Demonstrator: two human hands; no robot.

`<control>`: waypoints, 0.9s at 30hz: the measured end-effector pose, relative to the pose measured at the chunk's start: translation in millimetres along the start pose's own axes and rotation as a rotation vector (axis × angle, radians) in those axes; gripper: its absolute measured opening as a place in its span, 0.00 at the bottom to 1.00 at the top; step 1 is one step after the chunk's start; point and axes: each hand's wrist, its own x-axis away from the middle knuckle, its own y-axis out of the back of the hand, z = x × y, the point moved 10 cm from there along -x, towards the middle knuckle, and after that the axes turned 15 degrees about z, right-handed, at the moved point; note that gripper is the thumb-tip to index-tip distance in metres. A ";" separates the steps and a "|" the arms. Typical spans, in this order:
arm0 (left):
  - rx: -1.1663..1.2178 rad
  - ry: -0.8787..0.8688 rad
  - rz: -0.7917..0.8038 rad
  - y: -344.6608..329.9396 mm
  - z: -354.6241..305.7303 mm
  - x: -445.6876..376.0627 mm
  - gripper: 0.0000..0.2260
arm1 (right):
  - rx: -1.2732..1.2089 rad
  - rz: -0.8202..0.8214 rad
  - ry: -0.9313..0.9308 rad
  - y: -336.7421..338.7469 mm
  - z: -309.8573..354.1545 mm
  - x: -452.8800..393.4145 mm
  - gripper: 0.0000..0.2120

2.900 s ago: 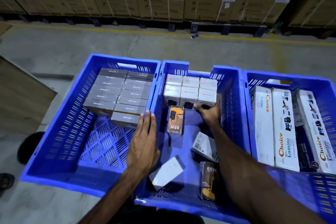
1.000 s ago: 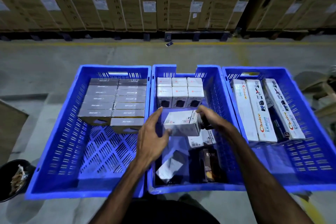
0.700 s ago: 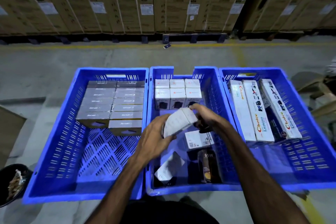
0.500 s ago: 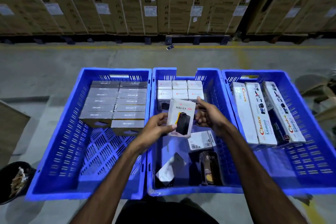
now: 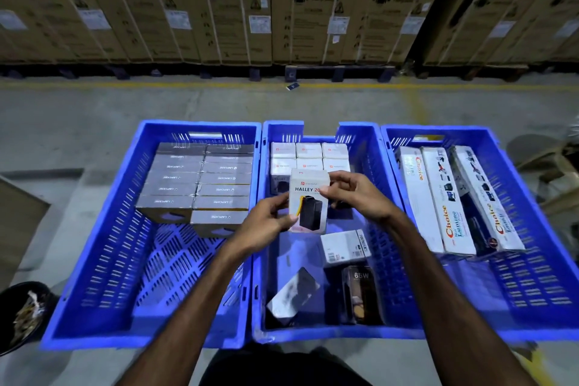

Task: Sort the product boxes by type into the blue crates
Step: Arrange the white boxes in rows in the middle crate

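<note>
Tall cardboard cartons [image 5: 225, 9] printed with washing-machine markings line the back of a warehouse aisle, and on the concrete floor [image 5: 94, 122] in front of them three blue crates sit side by side. Grey boxes [image 5: 200, 185] fill the far half of the left crate [image 5: 103, 260] in neat rows. Long white boxes [image 5: 451, 200] lie in the right crate [image 5: 532, 276].

Over the middle crate [image 5: 376, 172] both hands hold one white box [image 5: 308, 200] upright, its printed face towards the camera. The left hand [image 5: 266, 222] pinches its left edge between thumb and fingers, and the right hand [image 5: 354, 194] curls round its upper right corner. Just behind it stand two rows of matching white boxes [image 5: 308, 155] against the far wall.

The likeliest slip seems to be in setting this box down: it is held by edge and corner only, so letting go with one hand early could tip it onto the stacked rows and knock them askew. Placing it with the face turned differently from its neighbours would spoil the row. Loose items lie nearer the person in the same crate: a white box on its side [image 5: 344, 246], a tilted pale box [image 5: 293, 294] and a dark box marked 65W [image 5: 360, 294]. That dark one looks like another type, so a mix-up is possible if it stays here.
</note>
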 end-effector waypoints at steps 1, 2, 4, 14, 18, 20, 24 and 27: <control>-0.184 0.035 -0.093 10.5 -0.6 1.6 0.23 | 0.050 0.002 0.008 2.8 -1.3 -2.8 0.23; -0.350 0.082 -0.211 21.5 -2.0 7.0 0.24 | 0.122 -0.008 0.004 5.9 -4.8 -7.1 0.22; -0.434 0.078 -0.415 35.6 -8.6 22.3 0.21 | 0.282 -0.037 -0.023 8.9 -15.7 -18.6 0.23; -0.413 -0.093 -0.608 32.4 -1.8 40.4 0.08 | 0.636 -0.090 -0.187 -20.2 -65.8 -87.1 0.29; -0.510 -0.128 -0.595 21.3 -1.3 40.7 0.08 | 0.656 -0.108 -0.171 -22.5 -71.2 -99.0 0.27; -0.565 -0.129 -0.594 16.4 -0.8 40.4 0.08 | 0.632 -0.162 -0.152 -19.9 -73.5 -99.6 0.24; -0.593 -0.121 -0.590 14.3 -0.4 38.1 0.07 | 0.558 -0.281 -0.174 -15.5 -77.0 -91.8 0.22; -0.606 -0.118 -0.584 13.8 -0.3 37.7 0.07 | 0.485 -0.328 -0.228 -15.0 -85.9 -86.6 0.22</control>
